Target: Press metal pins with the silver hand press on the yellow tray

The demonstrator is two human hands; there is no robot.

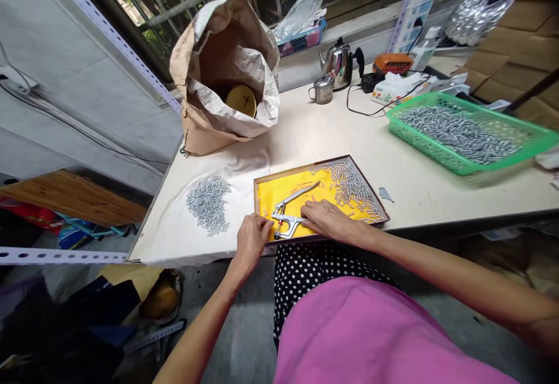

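Note:
A shallow tray (pixel 305 169) with a yellow lining lies at the table's front edge, with many small silver metal pins (pixel 349 183) heaped toward its right side. Over the yellow lining are silver hand pliers (pixel 288 221) with a spring between their spread handles. My right hand (pixel 325 218) is closed on the end of the lower handle; the upper handle sticks up free. At the tray's left front corner, my left hand (pixel 252 237) is closed in a pinch close to the pliers' jaws. What its fingertips hold is too small to make out.
Left of the tray, a pile of silver pins (pixel 208 204) lies on a white cloth (pixel 166 226). Behind it stands an open paper sack (pixel 205 122). A green basket (pixel 463 165) of pins sits at the right. A metal kettle (pixel 339 66) and cup (pixel 324 90) stand at the back.

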